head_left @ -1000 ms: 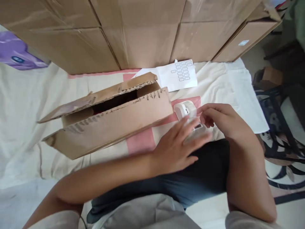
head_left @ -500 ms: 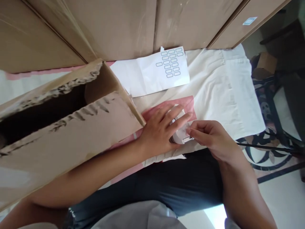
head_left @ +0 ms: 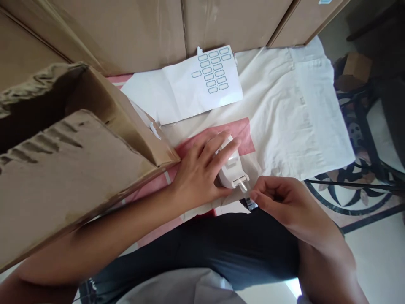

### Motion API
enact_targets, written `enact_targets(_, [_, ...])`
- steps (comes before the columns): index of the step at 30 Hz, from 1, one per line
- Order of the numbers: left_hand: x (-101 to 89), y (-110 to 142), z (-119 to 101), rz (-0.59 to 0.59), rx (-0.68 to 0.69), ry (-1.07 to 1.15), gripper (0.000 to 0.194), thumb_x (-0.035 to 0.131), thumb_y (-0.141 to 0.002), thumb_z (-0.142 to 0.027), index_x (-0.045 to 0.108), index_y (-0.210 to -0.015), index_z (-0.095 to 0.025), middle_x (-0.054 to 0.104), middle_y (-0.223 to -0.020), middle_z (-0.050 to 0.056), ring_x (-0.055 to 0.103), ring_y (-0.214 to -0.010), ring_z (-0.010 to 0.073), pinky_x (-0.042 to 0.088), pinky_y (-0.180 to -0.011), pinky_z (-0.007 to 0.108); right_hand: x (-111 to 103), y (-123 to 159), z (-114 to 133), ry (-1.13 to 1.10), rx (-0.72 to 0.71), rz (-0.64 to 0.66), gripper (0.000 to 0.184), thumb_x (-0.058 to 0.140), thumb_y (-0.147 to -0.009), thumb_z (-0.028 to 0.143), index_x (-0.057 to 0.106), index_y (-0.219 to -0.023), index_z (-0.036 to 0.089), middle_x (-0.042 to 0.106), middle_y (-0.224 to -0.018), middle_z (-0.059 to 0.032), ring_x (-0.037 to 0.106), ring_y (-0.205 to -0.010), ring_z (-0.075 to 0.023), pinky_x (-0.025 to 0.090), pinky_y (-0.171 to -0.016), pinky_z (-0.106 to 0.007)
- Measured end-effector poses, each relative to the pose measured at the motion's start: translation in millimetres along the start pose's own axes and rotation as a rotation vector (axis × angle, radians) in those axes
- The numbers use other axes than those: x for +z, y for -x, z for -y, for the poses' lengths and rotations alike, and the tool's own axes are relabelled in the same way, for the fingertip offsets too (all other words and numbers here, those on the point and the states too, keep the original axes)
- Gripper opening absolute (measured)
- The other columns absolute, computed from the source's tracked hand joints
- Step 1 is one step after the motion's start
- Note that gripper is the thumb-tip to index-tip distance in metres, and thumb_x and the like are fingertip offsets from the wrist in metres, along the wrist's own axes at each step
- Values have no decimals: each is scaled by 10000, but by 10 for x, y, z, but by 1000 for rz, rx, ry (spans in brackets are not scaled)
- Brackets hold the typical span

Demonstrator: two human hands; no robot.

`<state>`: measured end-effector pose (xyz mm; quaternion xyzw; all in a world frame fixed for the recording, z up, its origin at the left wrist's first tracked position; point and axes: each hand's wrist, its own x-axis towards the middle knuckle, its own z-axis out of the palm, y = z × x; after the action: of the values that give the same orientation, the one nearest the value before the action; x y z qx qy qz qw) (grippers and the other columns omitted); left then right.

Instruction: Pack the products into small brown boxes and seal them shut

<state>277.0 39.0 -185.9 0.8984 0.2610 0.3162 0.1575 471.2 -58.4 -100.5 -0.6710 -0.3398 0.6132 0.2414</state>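
A white tape dispenser point(head_left: 233, 174) rests on the cloth, its cutting end turned towards me. My left hand point(head_left: 200, 172) grips it from the left, fingers lying over its top and thumb along its near side. From the dispenser's mouth a short strip of clear tape point(head_left: 243, 186) stretches out to the right. The end of that strip is pinched between the thumb and forefinger of my right hand point(head_left: 286, 202). My left fingers cover part of the dispenser's body.
An open cardboard box point(head_left: 63, 177) with torn edges stands at the left, over my forearm. A sheet of bordered labels point(head_left: 190, 95) lies on the white and pink cloth point(head_left: 284, 114). Large cardboard cartons point(head_left: 136, 33) line the back. A small carton point(head_left: 357, 67) sits far right.
My right hand has drawn away from the dispenser, down towards me, pulling out a visible length of tape. My left hand still holds the dispenser. The view has shifted somewhat.
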Motion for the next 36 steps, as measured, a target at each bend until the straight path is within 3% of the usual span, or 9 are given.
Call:
enact_targets(5, [-11, 8, -6, 22, -28, 7, 999, 703, -847, -650, 243, -1597, -175, 491, -1543, 187, 454, -1435, 380, 364, -1202, 495, 48, -78, -142, 155, -23, -22, 332, 608, -938, 422, 562, -700, 195, 459, -613, 37, 368, -564, -103, 267, -506, -251])
enact_targets(9, [-21, 16, -6, 39, -49, -3, 1007, 752, -823, -587, 222, -1591, -208, 484, -1546, 181, 435, -1450, 395, 347, -1215, 526, 103, -193, -227, 413, -81, -34, 240, 580, -905, 279, 561, -681, 196, 491, -590, 35, 424, -563, -116, 286, -523, -257])
enact_targets(14, [1, 12, 4, 37, -49, 27, 974, 770, -816, -513, 240, -1571, -202, 454, -1546, 203, 418, -1457, 401, 362, -1205, 538, -7, -138, -215, 313, -78, 65, 286, 554, -972, 348, 582, -733, 194, 493, -624, 40, 429, -581, -112, 316, -523, -242])
enact_targets(18, [-39, 15, -37, -11, -74, 87, 936, 751, -804, -532, 280, -1554, -230, 370, -1581, 198, 313, -1501, 444, 299, -1219, 630, -84, 47, -58, 322, -163, -36, 315, 557, -1009, 393, 608, -771, 194, 520, -638, 32, 424, -578, -110, 307, -512, -245])
enact_targets(20, [-127, 26, -104, -85, -81, 183, 801, 686, -842, -479, 358, -1521, -210, 399, -1524, 193, 354, -1468, 421, 336, -1200, 619, -70, 124, 36, 347, -236, -86, 312, 562, -1018, 387, 615, -776, 197, 535, -636, 28, 443, -578, -113, 308, -508, -249])
enact_targets(23, [-309, 32, -265, -209, -126, 394, 517, 593, -908, -393, 537, -1377, -181, 538, -1247, 141, 562, -1195, 288, 516, -1021, 470, -1, 212, 167, 392, -358, -85, 297, 552, -1032, 348, 623, -781, 205, 540, -615, 34, 452, -554, -108, 309, -494, -249])
enact_targets(28, [-502, -15, -508, -115, -299, 679, 176, 673, -950, -351, 674, -1016, -187, 620, -851, 11, 587, -769, 124, 522, -689, 259, 163, 263, 284, 488, -614, -65, 189, 538, -1045, 237, 640, -886, 229, 596, -661, 62, 506, -536, -78, 378, -532, -211])
enact_targets(34, [-857, 337, -533, -430, -30, 254, 31, 642, -959, -170, 665, -939, -161, 599, -746, -2, 523, -634, 104, 468, -592, 272, 326, -5, 291, 802, -812, -400, 151, 647, -991, 338, 661, -975, 188, 559, -585, 47, 552, -476, -135, 393, -468, -259])
enact_targets(36, [-1121, 551, -581, -446, 0, 163, 82, 602, -980, -183, 658, -934, -146, 576, -722, 1, 512, -617, 106, 460, -554, 268, 397, -121, 418, 827, -1022, -436, 208, 626, -998, 308, 645, -1139, 157, 714, -814, -51, 698, -704, -203, 531, -616, -299])
